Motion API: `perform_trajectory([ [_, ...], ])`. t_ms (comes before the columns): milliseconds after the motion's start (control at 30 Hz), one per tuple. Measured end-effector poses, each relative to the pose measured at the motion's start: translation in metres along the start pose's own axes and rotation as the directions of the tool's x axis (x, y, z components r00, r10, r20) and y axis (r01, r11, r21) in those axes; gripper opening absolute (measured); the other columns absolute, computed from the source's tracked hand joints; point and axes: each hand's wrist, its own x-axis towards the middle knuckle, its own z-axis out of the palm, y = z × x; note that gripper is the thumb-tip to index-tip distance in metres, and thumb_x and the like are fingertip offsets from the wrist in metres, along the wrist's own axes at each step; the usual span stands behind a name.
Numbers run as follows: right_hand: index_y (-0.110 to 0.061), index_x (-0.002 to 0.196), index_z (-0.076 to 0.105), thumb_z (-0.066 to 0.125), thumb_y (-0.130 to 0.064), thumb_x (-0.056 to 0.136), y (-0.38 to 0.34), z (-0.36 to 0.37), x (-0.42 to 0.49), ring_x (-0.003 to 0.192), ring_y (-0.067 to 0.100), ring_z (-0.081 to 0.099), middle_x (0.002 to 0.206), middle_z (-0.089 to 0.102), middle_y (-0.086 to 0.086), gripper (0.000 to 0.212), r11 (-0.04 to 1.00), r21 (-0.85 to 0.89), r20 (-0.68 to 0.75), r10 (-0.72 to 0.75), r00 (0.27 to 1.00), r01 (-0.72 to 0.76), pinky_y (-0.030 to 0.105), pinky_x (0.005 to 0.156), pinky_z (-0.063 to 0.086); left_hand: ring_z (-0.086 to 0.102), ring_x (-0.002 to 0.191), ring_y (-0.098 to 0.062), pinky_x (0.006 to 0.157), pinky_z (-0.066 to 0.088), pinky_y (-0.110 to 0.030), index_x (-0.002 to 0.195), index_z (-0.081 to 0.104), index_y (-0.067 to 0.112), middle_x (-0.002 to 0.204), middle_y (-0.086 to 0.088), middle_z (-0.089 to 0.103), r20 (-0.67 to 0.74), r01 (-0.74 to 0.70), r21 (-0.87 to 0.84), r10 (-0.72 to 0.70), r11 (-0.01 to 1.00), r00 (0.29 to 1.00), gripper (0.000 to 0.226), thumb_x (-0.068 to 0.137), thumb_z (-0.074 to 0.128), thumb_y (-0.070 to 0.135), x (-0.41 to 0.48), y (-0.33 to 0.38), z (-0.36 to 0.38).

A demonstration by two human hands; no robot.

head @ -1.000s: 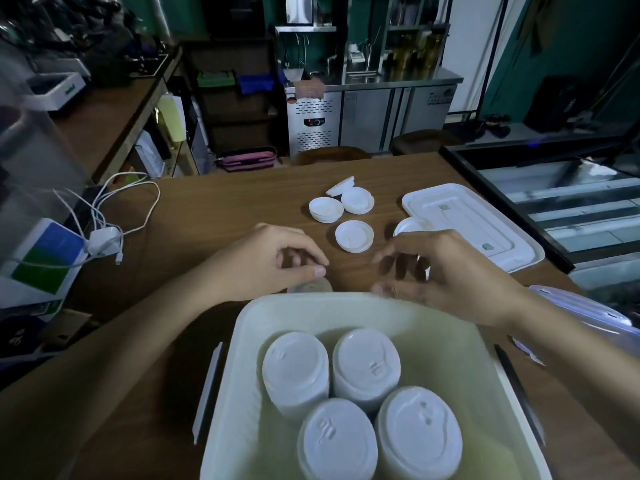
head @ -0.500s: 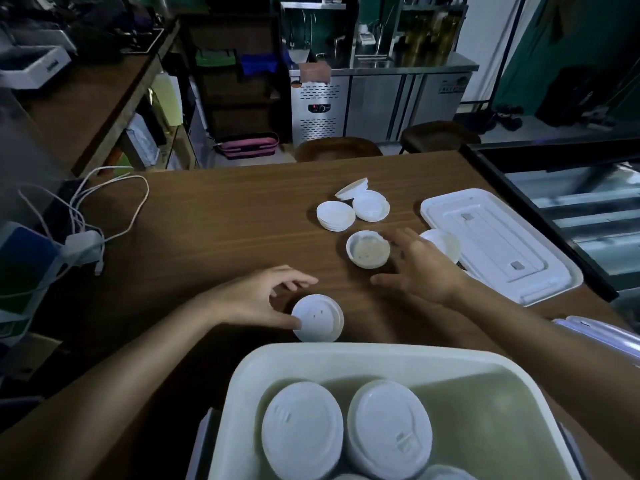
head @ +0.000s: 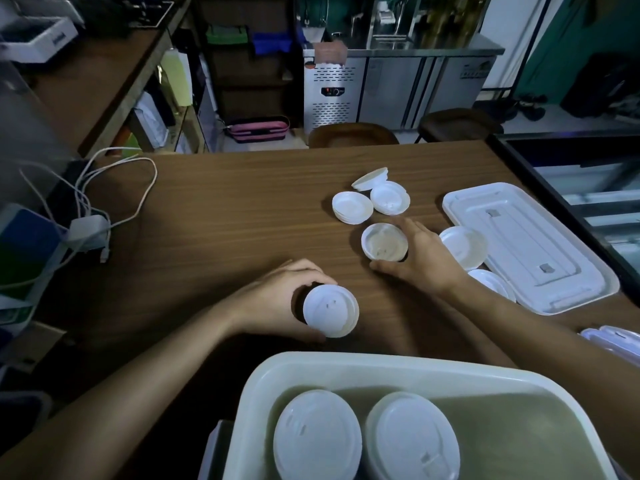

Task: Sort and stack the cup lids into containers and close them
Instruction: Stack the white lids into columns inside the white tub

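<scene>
no legible text; print on white box [head: 41, 39], fridge display [head: 332, 91] too blurred.

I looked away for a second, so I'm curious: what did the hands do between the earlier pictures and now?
The left hand moved off the tub rim, took hold of a white lid on the table and grips it tilted. The right hand reached forward and curled its fingers round the upturned lid. The loose lids beyond, the flat cover and the stacks in the tub stayed put.
</scene>
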Motion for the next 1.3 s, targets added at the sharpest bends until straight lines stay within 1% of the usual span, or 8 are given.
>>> perform_trajectory([
  [133,-0.026,0.142,0.052,0.089,-0.044,0.073,-0.005,-0.004,-0.002,0.122,0.018,0.056,0.133,0.058,0.0,0.081,1.0,0.013,-0.021,-0.011,1.0,0.011,0.025,0.095,0.038,0.056,0.121,0.001,0.096,0.046,-0.021,0.133,0.063,0.04,0.125,0.026,0.058,-0.063,0.04,-0.047,-0.042,0.998,0.997,0.074,0.067,0.096,0.04,-0.001,-0.002,-0.003],
  [367,-0.027,0.141,0.053,0.093,-0.035,0.071,-0.027,-0.031,-0.021,0.114,0.008,0.054,0.127,0.054,-0.01,0.081,0.989,0.144,-0.037,-0.038,0.999,0.043,0.015,0.09,0.039,0.058,0.128,0.001,0.109,0.047,-0.033,0.14,0.06,0.042,0.138,0.025,0.06,-0.102,0.086,-0.232,-0.113,0.969,0.988,0.079,0.069,0.093,0.036,-0.015,0.015,-0.031],
  [533,-0.031,0.138,0.055,0.095,-0.031,0.067,-0.049,-0.058,-0.046,0.119,0.011,0.058,0.131,0.055,-0.012,0.082,0.956,0.272,-0.046,-0.099,0.994,0.108,0.038,0.105,0.05,0.047,0.135,0.007,0.105,0.035,-0.021,0.151,0.052,0.035,0.142,0.026,0.056,-0.134,0.056,-0.187,-0.082,0.981,0.988,0.084,0.077,0.091,0.029,-0.028,0.046,-0.049],
  [733,-0.024,0.137,0.055,0.093,-0.012,0.072,-0.088,-0.103,-0.101,0.111,0.0,0.061,0.135,0.056,-0.004,0.076,0.888,0.429,-0.068,-0.153,0.986,0.167,0.008,0.084,0.048,0.05,0.136,0.002,0.114,0.039,-0.028,0.152,0.05,0.031,0.139,0.022,0.061,-0.195,-0.057,-0.109,0.035,0.992,0.98,0.085,0.079,0.087,0.011,-0.054,0.098,-0.068],
  [833,-0.031,0.136,0.055,0.095,-0.021,0.068,-0.101,-0.117,-0.134,0.114,0.002,0.062,0.134,0.058,-0.009,0.08,0.89,0.427,-0.043,-0.16,0.986,0.163,0.014,0.09,0.051,0.051,0.138,-0.005,0.118,0.041,-0.041,0.151,0.048,0.037,0.139,0.022,0.061,-0.21,-0.114,-0.107,0.09,0.988,0.974,0.088,0.074,0.087,0.022,-0.071,0.123,-0.07],
  [933,-0.036,0.136,0.055,0.097,-0.024,0.066,-0.107,-0.122,-0.165,0.114,0.005,0.063,0.128,0.061,-0.013,0.083,0.903,0.402,-0.011,-0.161,0.987,0.151,0.022,0.092,0.054,0.055,0.134,-0.006,0.118,0.043,-0.04,0.149,0.047,0.039,0.135,0.02,0.065,-0.164,-0.122,-0.12,0.102,0.985,0.981,0.092,0.075,0.092,0.007,-0.087,0.141,-0.063],
  [1033,-0.043,0.133,0.055,0.097,-0.027,0.067,-0.11,-0.131,-0.194,0.112,0.001,0.063,0.123,0.061,-0.021,0.08,0.934,0.31,0.026,-0.195,0.98,0.177,0.018,0.086,0.053,0.058,0.131,-0.006,0.114,0.046,-0.041,0.146,0.045,0.046,0.132,0.022,0.066,-0.109,-0.091,-0.099,0.08,0.991,0.991,0.093,0.074,0.094,0.014,-0.104,0.151,-0.055],
  [1300,-0.051,0.124,0.049,0.093,-0.039,0.07,-0.108,-0.132,-0.232,0.109,0.0,0.062,0.115,0.062,-0.024,0.07,0.972,0.056,0.134,-0.235,0.963,0.229,0.03,0.091,0.054,0.061,0.088,-0.016,0.082,0.057,-0.042,0.128,0.05,0.043,0.12,0.018,0.064,-0.068,-0.062,-0.017,0.061,0.998,0.996,0.074,0.073,0.093,0.021,-0.127,0.165,-0.04],
])
